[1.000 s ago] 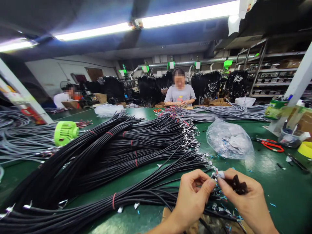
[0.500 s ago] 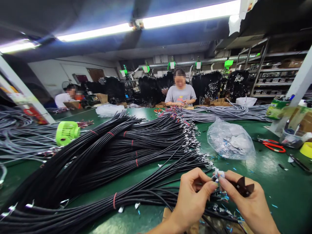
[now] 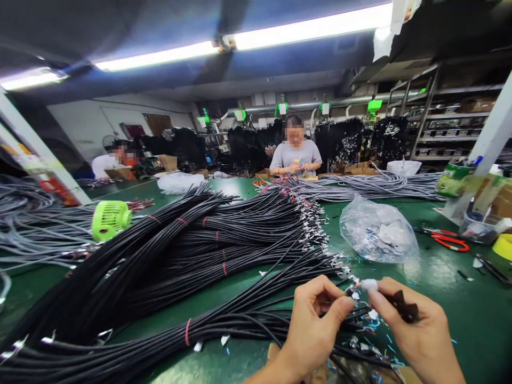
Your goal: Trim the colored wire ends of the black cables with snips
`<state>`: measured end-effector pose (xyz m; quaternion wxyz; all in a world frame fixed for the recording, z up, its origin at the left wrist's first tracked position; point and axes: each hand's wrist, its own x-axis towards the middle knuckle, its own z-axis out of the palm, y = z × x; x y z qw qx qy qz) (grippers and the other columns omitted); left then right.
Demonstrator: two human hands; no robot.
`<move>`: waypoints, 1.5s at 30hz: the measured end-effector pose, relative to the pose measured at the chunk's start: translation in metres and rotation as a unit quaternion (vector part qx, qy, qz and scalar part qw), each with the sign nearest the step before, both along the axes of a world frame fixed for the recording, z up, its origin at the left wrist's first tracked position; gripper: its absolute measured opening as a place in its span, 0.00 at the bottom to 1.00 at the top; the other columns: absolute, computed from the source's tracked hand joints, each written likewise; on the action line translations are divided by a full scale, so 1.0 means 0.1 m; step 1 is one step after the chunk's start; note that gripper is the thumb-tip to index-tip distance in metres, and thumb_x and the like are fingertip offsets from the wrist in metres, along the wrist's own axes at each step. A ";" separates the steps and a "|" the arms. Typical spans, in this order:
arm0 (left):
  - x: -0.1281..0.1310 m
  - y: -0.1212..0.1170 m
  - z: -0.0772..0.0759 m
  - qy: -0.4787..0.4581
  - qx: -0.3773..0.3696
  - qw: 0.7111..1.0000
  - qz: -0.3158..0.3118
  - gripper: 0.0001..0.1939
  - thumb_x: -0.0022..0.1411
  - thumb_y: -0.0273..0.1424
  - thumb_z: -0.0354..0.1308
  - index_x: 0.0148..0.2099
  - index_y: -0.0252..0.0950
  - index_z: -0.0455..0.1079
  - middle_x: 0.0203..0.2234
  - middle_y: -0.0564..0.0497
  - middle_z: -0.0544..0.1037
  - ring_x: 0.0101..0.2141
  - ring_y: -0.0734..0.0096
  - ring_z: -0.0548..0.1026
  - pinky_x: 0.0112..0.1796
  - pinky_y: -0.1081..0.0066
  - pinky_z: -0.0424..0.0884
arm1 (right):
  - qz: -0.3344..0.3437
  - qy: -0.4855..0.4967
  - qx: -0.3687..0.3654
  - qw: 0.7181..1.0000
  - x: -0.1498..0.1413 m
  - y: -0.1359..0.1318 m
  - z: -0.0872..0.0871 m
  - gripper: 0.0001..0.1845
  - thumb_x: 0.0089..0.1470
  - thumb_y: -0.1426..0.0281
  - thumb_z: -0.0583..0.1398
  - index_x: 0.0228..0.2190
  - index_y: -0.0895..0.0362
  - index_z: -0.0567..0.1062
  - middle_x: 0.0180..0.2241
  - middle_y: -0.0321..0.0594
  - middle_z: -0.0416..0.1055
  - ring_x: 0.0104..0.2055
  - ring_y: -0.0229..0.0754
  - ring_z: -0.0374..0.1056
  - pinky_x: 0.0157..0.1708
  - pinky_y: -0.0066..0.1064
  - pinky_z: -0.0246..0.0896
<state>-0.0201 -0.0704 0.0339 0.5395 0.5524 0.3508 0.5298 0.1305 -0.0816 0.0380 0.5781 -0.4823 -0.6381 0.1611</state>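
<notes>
My left hand (image 3: pixel 316 322) is closed, thumb and forefinger pinching the end of a black cable (image 3: pixel 349 292). Thin coloured wires (image 3: pixel 358 285) stick out of that end towards my right hand (image 3: pixel 414 320). A white cover (image 3: pixel 368 285) wraps the tip of my right forefinger, and my right thumb presses close beneath it at the wire tips. A dark brown pronged piece (image 3: pixel 405 307) is lodged against the fingers of the right hand; its kind is unclear. Under my hands lie more black cables (image 3: pixel 248 320), tied with a red band (image 3: pixel 188 332).
Large bundles of black cables (image 3: pixel 172 256) cover the left and middle of the green table (image 3: pixel 480 320). A clear plastic bag (image 3: pixel 378 229) with scraps stands beyond my hands. Red-handled pliers (image 3: pixel 450 240) lie right, a green fan (image 3: pixel 111 220) left. A co-worker (image 3: pixel 296 152) sits opposite.
My right hand has moved slightly right, away from my left hand, so the coloured wires between them show more. The dark brown piece has turned with it. My left hand stays nearly still.
</notes>
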 end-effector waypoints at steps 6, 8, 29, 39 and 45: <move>0.00 -0.02 0.03 0.019 -0.012 1.000 -0.019 0.21 0.51 0.46 0.62 0.23 0.33 0.64 0.17 0.57 0.61 0.20 0.78 0.56 0.22 0.75 0.53 | 0.070 0.136 -0.113 0.982 0.01 0.02 -0.05 0.17 0.46 0.59 0.63 0.16 0.57 0.73 0.16 0.34 0.63 0.19 0.34 0.58 0.17 0.24 0.55; -0.01 -0.02 0.05 0.028 -0.013 0.999 -0.035 0.22 0.52 0.48 0.61 0.24 0.32 0.65 0.17 0.56 0.62 0.19 0.78 0.57 0.22 0.75 0.53 | 0.084 0.172 -0.143 0.971 0.00 0.02 -0.05 0.17 0.46 0.58 0.64 0.17 0.58 0.73 0.16 0.32 0.61 0.18 0.32 0.55 0.16 0.23 0.52; -0.04 -0.01 0.02 0.016 -0.014 0.998 -0.055 0.25 0.51 0.52 0.60 0.24 0.32 0.64 0.16 0.56 0.62 0.18 0.80 0.55 0.20 0.76 0.50 | 0.129 0.217 -0.183 0.950 -0.03 -0.03 -0.03 0.19 0.45 0.56 0.65 0.18 0.59 0.75 0.16 0.34 0.61 0.19 0.31 0.51 0.18 0.25 0.44; -0.10 0.01 0.05 0.032 -0.014 0.995 -0.092 0.27 0.52 0.53 0.59 0.23 0.30 0.67 0.15 0.54 0.64 0.18 0.80 0.57 0.21 0.76 0.52 | 0.163 0.211 -0.202 0.942 -0.01 -0.04 0.00 0.22 0.47 0.55 0.63 0.17 0.60 0.72 0.15 0.31 0.57 0.19 0.29 0.47 0.19 0.25 0.39; -0.10 0.03 0.07 0.035 -0.013 0.994 -0.104 0.27 0.52 0.52 0.58 0.23 0.30 0.67 0.15 0.54 0.64 0.18 0.80 0.57 0.20 0.76 0.52 | 0.153 0.192 -0.189 0.951 -0.02 -0.02 -0.06 0.21 0.48 0.55 0.63 0.17 0.59 0.71 0.17 0.33 0.59 0.20 0.32 0.52 0.19 0.24 0.49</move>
